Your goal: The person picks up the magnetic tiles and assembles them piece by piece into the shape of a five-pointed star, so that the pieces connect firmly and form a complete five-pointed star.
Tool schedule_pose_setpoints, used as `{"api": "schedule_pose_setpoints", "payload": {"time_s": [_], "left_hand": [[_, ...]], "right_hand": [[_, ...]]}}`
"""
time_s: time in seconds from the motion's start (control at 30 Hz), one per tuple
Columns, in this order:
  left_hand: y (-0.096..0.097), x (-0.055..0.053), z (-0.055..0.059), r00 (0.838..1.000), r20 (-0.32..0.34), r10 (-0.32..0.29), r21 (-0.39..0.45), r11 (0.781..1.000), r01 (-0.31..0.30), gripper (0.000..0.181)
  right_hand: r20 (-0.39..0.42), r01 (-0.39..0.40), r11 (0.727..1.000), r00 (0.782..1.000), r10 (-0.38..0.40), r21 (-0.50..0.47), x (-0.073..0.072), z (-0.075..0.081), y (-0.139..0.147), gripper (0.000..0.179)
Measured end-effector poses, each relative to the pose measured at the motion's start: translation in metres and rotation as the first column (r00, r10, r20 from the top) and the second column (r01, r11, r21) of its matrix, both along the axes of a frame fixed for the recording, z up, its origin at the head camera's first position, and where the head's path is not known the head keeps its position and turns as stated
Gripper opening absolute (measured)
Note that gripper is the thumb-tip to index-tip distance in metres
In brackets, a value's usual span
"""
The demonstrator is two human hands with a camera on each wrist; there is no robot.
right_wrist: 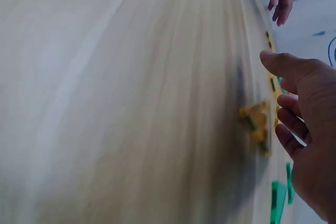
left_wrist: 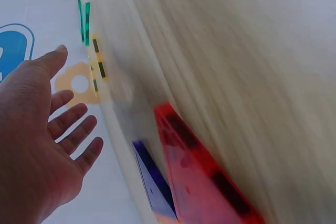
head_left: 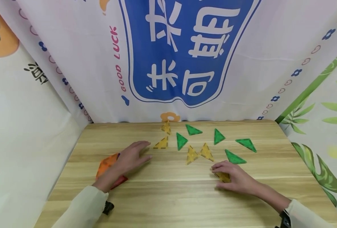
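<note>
My left hand point(head_left: 132, 159), fingers spread, hovers over the table's left side and holds nothing. Beneath its wrist lies an orange tile point(head_left: 103, 165) with a red triangular tile point(head_left: 120, 181) beside it. The left wrist view shows that red tile point(left_wrist: 197, 182) close to a purple tile point(left_wrist: 153, 182). My right hand point(head_left: 237, 179) reaches over a yellow triangular tile point(head_left: 225, 178), its thumb and fingers apart. In the right wrist view the same yellow tile point(right_wrist: 257, 124) sits on the table, visibly apart from the right hand point(right_wrist: 320, 129). Part of it is hidden in the head view.
Several yellow triangles, one point(head_left: 160, 143) near the left fingertips and a pair point(head_left: 206, 152) mid-table, lie flat. Several green triangles, among them one point(head_left: 234, 157) just beyond the right hand, spread across the back right. A printed cloth point(head_left: 242, 91) hangs behind the wooden table point(head_left: 168, 202).
</note>
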State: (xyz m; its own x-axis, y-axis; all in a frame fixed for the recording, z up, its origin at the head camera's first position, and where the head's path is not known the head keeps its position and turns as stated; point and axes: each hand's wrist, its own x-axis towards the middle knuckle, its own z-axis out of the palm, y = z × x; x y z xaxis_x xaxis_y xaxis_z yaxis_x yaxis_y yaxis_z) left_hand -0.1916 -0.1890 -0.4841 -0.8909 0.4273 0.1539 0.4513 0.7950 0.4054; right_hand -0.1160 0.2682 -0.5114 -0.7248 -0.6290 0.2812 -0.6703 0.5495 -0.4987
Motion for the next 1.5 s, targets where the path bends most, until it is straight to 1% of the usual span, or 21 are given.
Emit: {"api": "schedule_pose_setpoints", "payload": {"time_s": [0.13,0.2,0.37,0.43,0.6,0.73,0.83,1.0,1.1,1.2,1.3,1.5], "left_hand": [[0.013,-0.008,-0.003,1.000,0.010,0.003,0.012,1.000,-0.003,0.061],[0.019,-0.013,-0.005,0.999,0.028,0.020,0.013,1.000,-0.021,0.062],[0.032,-0.023,-0.009,0.991,0.104,0.083,0.012,0.996,-0.085,0.067],[0.037,-0.027,-0.011,0.987,0.132,0.097,0.011,0.995,-0.099,0.069],[0.047,-0.035,-0.015,0.984,0.142,0.108,0.014,0.994,-0.111,0.069],[0.052,-0.039,-0.020,0.982,0.149,0.113,-0.001,0.994,-0.114,0.068],[0.056,-0.041,-0.023,0.984,0.139,0.115,-0.031,0.993,-0.112,0.068],[0.061,-0.043,-0.025,0.989,0.078,0.124,-0.069,0.990,-0.119,0.065],[0.063,-0.045,-0.026,0.990,0.046,0.135,-0.088,0.988,-0.131,0.064],[0.065,-0.045,-0.027,0.988,0.030,0.153,-0.102,0.984,-0.149,0.064],[0.068,-0.046,-0.027,0.985,0.021,0.174,-0.099,0.980,-0.171,0.065],[0.075,-0.047,-0.027,0.974,0.021,0.226,-0.123,0.967,-0.222,0.065]], "right_hand": [[0.002,0.053,0.999,0.999,-0.053,0.009,0.005,-0.002,0.013,0.046],[0.012,0.076,0.997,0.997,-0.076,0.005,0.006,-0.003,0.019,0.047],[0.018,0.101,0.995,0.995,-0.101,0.017,0.008,-0.004,0.028,0.049],[0.017,0.104,0.994,0.994,-0.104,0.021,0.009,-0.005,0.030,0.050],[0.022,0.126,0.992,0.992,-0.126,0.012,0.012,-0.007,0.035,0.054],[0.035,0.123,0.992,0.992,-0.123,0.008,0.013,-0.009,0.038,0.057],[0.035,0.111,0.994,0.993,-0.111,0.009,0.014,-0.010,0.040,0.057],[0.044,0.097,0.995,0.994,-0.097,0.002,0.014,-0.011,0.042,0.056],[0.049,0.093,0.996,0.995,-0.092,-0.002,0.014,-0.010,0.042,0.055],[0.046,0.092,0.996,0.995,-0.092,-0.001,0.014,-0.010,0.040,0.055],[0.034,0.097,0.995,0.995,-0.097,-0.002,0.013,-0.012,0.039,0.054],[0.006,0.109,0.994,0.994,-0.110,0.009,0.013,-0.013,0.038,0.054]]}}
